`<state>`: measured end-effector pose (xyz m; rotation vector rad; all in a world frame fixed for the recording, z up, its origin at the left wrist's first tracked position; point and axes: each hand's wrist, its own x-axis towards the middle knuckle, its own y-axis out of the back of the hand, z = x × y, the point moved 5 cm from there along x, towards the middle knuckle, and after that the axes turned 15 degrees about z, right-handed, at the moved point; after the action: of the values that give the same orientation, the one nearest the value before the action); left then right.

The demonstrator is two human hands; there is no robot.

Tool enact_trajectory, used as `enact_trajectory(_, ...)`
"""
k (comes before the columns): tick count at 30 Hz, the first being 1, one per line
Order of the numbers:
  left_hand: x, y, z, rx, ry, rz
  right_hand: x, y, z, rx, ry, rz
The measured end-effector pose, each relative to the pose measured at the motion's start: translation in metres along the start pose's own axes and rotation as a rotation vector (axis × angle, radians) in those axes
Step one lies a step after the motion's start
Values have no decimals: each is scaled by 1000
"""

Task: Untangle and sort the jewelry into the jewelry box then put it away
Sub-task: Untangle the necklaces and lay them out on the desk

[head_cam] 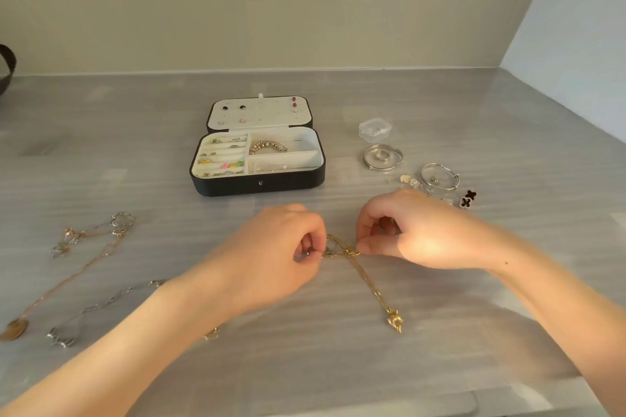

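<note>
A tangled gold chain (342, 251) lies near the surface's front, pinched between left hand (288, 247) and right hand (403, 230). Behind it sits the open jewelry box (257, 183). The grey streaked surface (338, 366) meets beige walls (271, 3).

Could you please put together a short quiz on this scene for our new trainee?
1. True or false: the jewelry box has its lid shut.
2. What do the left hand and the right hand pinch between them? A. a wristwatch B. a gold chain C. a hair comb
3. Fill in: seen from the person, the clear plastic case stands to the ___ of the box.

Key: 1. False, it lies open. 2. B. 3. right.
</note>
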<state>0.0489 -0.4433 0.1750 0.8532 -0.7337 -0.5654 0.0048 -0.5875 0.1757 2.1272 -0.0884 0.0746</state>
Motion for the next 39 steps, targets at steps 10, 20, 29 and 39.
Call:
enact_trajectory(10,-3,7,-9,20,20,17,-3,7,-5,233,-49,110)
enact_trajectory(20,-2,1,-6,22,36,11,-5,6,2,293,-134,94)
enact_trajectory(29,-2,9,-10,-323,262,10,-10,3,-1,303,-166,-47)
enact_trajectory(39,6,10,-17,-502,404,171,-8,6,-2,265,-142,50)
